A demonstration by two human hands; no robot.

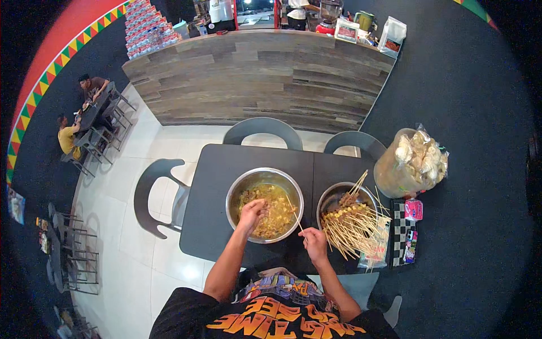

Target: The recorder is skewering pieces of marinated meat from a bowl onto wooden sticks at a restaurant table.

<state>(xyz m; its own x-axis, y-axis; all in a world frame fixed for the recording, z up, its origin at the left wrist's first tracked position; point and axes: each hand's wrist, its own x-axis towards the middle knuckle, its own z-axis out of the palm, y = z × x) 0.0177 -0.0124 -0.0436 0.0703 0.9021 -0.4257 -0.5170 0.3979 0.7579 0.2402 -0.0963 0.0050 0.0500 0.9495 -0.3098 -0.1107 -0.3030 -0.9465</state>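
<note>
Before me on the table stands a steel bowl of yellow, sauce-coated meat pieces. Over its left part hangs my left hand, fingers curled together; whether they pinch a piece of meat is too small to tell. My right hand, at the bowl's lower right rim, grips a thin bamboo skewer by its lower end. The skewer's upper end slants over the meat. To the right, a second steel bowl holds many meat-loaded skewers, most with bare ends fanned toward me.
A tall tub of bagged crackers stands at the table's right rear. Nearby lie a printed plastic packet, a pink pack and a phone-like object. Grey chairs surround the table; a wood-panelled counter stands beyond.
</note>
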